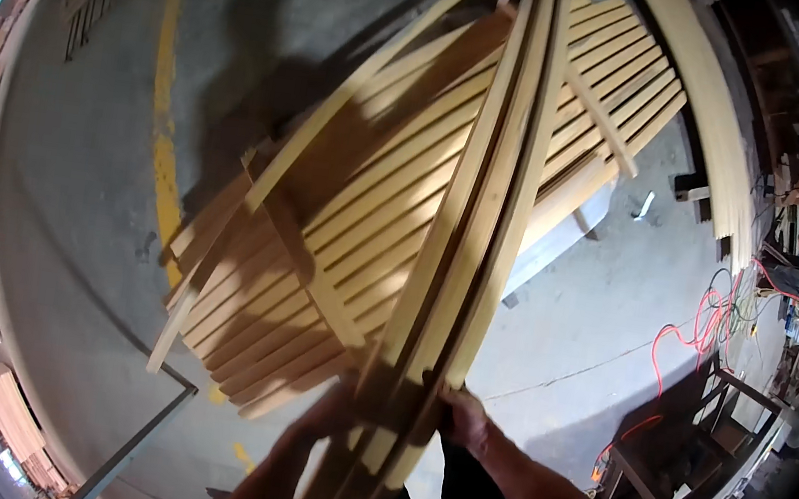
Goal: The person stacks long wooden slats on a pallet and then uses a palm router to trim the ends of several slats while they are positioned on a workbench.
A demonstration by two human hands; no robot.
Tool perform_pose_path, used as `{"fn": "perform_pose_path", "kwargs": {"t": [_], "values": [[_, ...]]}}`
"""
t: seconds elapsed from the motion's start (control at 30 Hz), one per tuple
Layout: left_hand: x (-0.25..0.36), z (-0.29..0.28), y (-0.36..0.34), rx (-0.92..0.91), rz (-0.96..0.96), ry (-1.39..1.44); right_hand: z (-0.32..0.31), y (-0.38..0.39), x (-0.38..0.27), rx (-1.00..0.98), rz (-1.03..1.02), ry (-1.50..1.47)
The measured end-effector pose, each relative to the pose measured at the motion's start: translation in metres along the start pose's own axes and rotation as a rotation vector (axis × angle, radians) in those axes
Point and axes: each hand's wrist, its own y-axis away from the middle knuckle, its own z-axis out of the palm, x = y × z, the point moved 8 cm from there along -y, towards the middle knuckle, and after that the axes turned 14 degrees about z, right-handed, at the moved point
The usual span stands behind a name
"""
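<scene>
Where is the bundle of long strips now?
In the head view, the bundle runs up the centre, held between left hand and right hand, in front of the slatted wood.

The long boards running up the middle wall off any straight pass over the slat pile, and a loose strip slants across its left half too. Decent room over the floor on the left, but a metal bar pokes in low. Right side's got tangled red cable and a dark frame.
</scene>
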Motion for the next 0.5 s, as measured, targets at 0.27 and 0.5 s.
{"fn": "perform_pose_path", "kwargs": {"t": [0.27, 0.5], "values": [[0.046, 0.085, 0.057, -0.008, -0.123, 0.256, 0.052, 0.117, -0.009, -0.083, 0.22, 0.0], [0.026, 0.139, 0.048, -0.019, -0.132, 0.382, 0.011, 0.098, -0.021, -0.021, 0.125, -0.032]]}}
